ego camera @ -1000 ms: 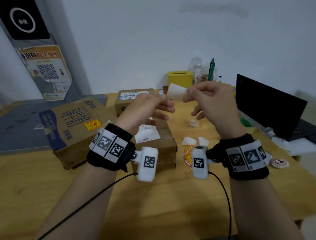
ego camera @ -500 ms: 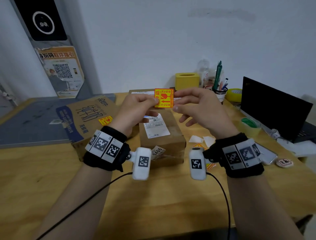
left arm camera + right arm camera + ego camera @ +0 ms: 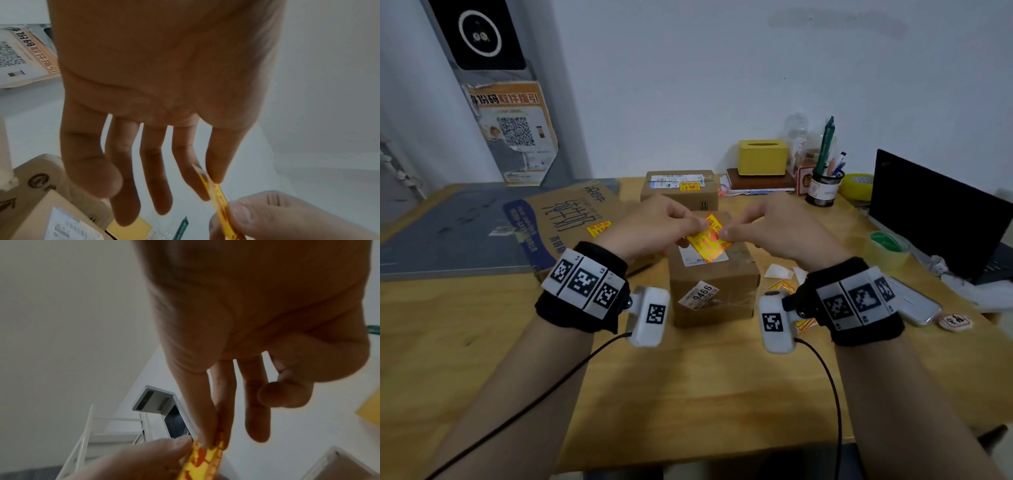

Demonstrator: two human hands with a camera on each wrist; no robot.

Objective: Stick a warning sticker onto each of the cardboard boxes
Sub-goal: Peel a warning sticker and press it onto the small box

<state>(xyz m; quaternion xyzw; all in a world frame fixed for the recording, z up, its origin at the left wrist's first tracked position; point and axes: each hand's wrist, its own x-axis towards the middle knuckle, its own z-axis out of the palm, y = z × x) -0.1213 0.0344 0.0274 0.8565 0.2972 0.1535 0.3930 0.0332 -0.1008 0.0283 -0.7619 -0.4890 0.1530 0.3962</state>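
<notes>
Both hands hold one yellow and red warning sticker (image 3: 708, 240) just above the small cardboard box (image 3: 714, 284) at the table's middle. My left hand (image 3: 654, 224) pinches the sticker's left edge; in the left wrist view the sticker (image 3: 213, 191) sits edge-on between thumb and forefinger. My right hand (image 3: 774, 228) pinches the right edge, and the sticker (image 3: 205, 457) shows below its fingertips. The box top bears a white shipping label (image 3: 703, 258). A second small box (image 3: 679, 188) behind and a large flat box (image 3: 565, 222) at the left each carry a yellow sticker.
Loose stickers and white backing papers (image 3: 782, 279) lie right of the middle box. A black laptop (image 3: 935, 216), tape rolls (image 3: 887, 246), a pen cup (image 3: 823, 186) and a yellow tissue box (image 3: 762, 157) stand at the right and back. Bare wood lies near me.
The sticker was peeled from its white backing, turned face up, and both hands have lowered it from chest height down to just above the middle box's top.
</notes>
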